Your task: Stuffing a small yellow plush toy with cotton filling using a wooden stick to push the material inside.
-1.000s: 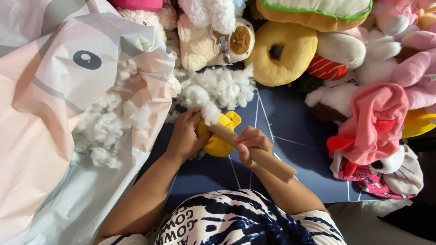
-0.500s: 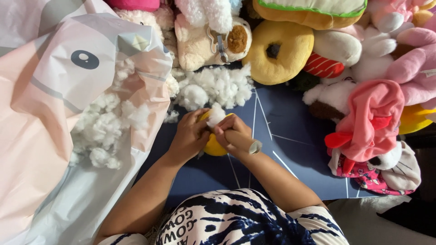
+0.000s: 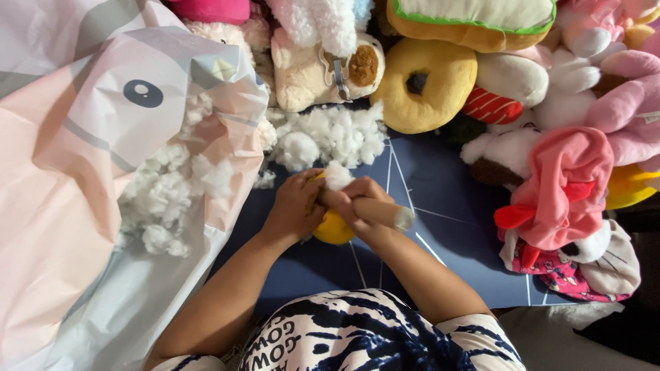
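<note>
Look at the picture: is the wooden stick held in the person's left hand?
No, the right hand grips the wooden stick; the left hand holds the yellow toy.

Yellow toy under tan wooden stick; white stuffing; navy mat with thin white lines; pink-grey bag.

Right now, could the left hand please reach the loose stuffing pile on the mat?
Probably yes: the left hand holds the yellow toy, but the stuffing pile lies just beyond it on the mat, nothing between.
</note>
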